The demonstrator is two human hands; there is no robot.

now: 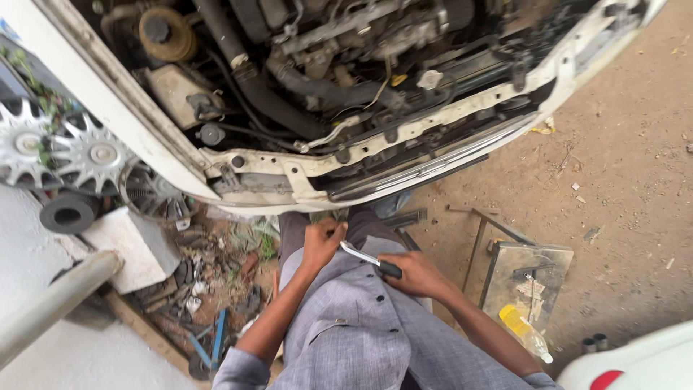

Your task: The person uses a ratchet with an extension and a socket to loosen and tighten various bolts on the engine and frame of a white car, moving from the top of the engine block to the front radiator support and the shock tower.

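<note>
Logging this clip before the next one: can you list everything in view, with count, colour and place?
car front: one, white, bonnet open, across the top
engine hoses: several, black, in the engine bay
cap: one, white, in the bay, right of centre
wheel covers: two, silver, left edge
pulley: one, black, below the wheel covers
block: one, white, lower left
pipe: one, grey, lower left corner
scrap parts: a pile, rusty and dark, on the ground by the block
metal box: one, grey, on the dirt at right
bottle: one, clear with yellow label, on the box
ratchet: one, chrome with black handle, between the hands
left hand: its grip on the ratchet's head end
right hand: its grip on the handle
</note>
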